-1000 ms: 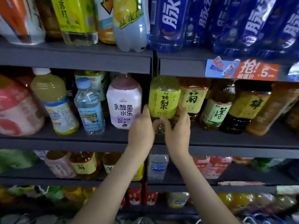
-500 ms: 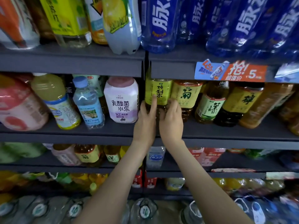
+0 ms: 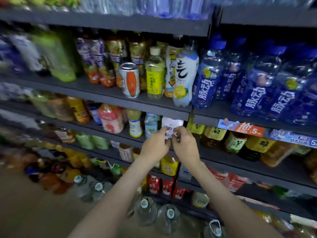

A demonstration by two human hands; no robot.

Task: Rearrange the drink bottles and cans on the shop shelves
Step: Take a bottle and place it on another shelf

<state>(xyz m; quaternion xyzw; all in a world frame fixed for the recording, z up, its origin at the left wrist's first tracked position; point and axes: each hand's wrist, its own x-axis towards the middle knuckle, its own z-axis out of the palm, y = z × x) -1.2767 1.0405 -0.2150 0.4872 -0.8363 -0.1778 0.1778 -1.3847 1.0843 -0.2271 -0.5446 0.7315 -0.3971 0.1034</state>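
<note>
- I am holding the white bottle (image 3: pixel 172 123) between both hands; it is standing on the middle shelf (image 3: pixel 120 134), at the right end of its section, under the lip of the shelf above.
- My left hand (image 3: pixel 155 146) is gripping its lower left side, fingers curled onto the label.
- My right hand (image 3: pixel 186 146) is gripping its lower right side in the same way. Motion blur is smearing my fingertips, so I am not reading how deep the grip goes.
- A small water bottle (image 3: pixel 151 123) is standing just beside it on the left, and a yellow tea bottle (image 3: pixel 195 128) just beside it on the right, past the upright.
- I am judging the bottle full, so fairly heavy for its squat shape, with stiff plastic walls and a smooth wrap that may be slippery.
- I am thinking the low grip on both flanks suits it: the wide body is filling the hands, and the top is hidden under the shelf above.
- I am expecting tight clearance to the neighbours, so drawing it straight outward looks safest.
</note>
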